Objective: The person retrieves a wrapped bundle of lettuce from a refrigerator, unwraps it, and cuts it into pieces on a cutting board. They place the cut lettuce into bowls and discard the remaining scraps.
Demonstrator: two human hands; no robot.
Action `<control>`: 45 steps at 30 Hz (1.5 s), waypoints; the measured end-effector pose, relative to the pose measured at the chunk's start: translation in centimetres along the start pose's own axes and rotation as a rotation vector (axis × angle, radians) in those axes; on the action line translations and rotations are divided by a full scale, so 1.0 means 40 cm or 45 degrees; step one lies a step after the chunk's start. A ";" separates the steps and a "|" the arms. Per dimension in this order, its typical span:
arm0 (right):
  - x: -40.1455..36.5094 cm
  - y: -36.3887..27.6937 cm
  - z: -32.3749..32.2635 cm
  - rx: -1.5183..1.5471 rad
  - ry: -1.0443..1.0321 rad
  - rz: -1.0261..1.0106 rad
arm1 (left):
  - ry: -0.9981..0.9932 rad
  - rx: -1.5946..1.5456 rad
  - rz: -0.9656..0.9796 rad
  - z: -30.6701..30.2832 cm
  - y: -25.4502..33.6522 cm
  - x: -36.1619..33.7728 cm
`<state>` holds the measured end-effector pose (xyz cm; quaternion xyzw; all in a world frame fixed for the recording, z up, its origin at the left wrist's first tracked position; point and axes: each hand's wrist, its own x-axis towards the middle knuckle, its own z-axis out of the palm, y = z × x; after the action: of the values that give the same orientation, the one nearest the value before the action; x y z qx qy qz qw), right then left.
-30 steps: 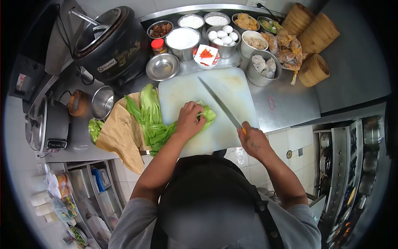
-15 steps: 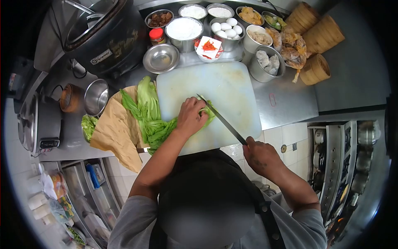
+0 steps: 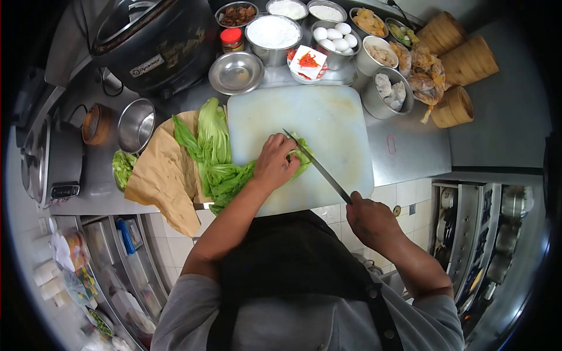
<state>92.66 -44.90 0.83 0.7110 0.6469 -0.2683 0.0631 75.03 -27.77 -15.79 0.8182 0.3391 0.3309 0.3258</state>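
My right hand [image 3: 372,217] is closed round the handle of a long kitchen knife [image 3: 321,169]. The blade slants up and left over the white cutting board [image 3: 339,117], with its tip near my left fingers. My left hand [image 3: 274,161] presses down on leafy greens [image 3: 234,182] on the board, its fingers curled over them. A cut end of the greens [image 3: 303,159] shows on both sides of the blade. More of the leaves [image 3: 212,131] trail left off the board onto brown paper [image 3: 167,169]. The blade hides part of the cut end.
Along the back stand a metal plate [image 3: 236,73], a red-lidded jar [image 3: 232,40], a pot of white powder [image 3: 273,32], a bowl of eggs [image 3: 335,40] and bamboo steamers [image 3: 453,107]. A black cooker [image 3: 152,52] and a metal bowl [image 3: 136,126] are at the left.
The view has shifted slightly as the head moved. Both hands keep their hold, and the knife stays beside the left fingers in nearly the same place.
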 end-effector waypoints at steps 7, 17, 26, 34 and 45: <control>0.195 0.042 0.210 0.123 0.238 -0.073 | -0.051 0.031 -0.012 -0.002 -0.003 -0.007; 0.277 0.042 0.189 0.354 0.307 0.011 | 0.140 -0.029 -0.047 -0.048 0.007 -0.031; 0.041 -0.041 0.059 0.127 0.175 0.061 | 0.028 0.158 0.072 -0.069 0.014 -0.059; 0.009 -0.065 0.063 -0.048 0.051 0.014 | -0.052 0.142 0.032 -0.044 -0.012 -0.051; 0.229 -0.035 0.271 0.101 0.231 0.057 | -0.187 0.223 -0.063 -0.048 -0.022 -0.052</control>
<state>88.24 -41.30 -12.23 0.7487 0.6226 -0.2268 -0.0180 72.11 -28.29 -16.02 0.8570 0.3621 0.2311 0.2849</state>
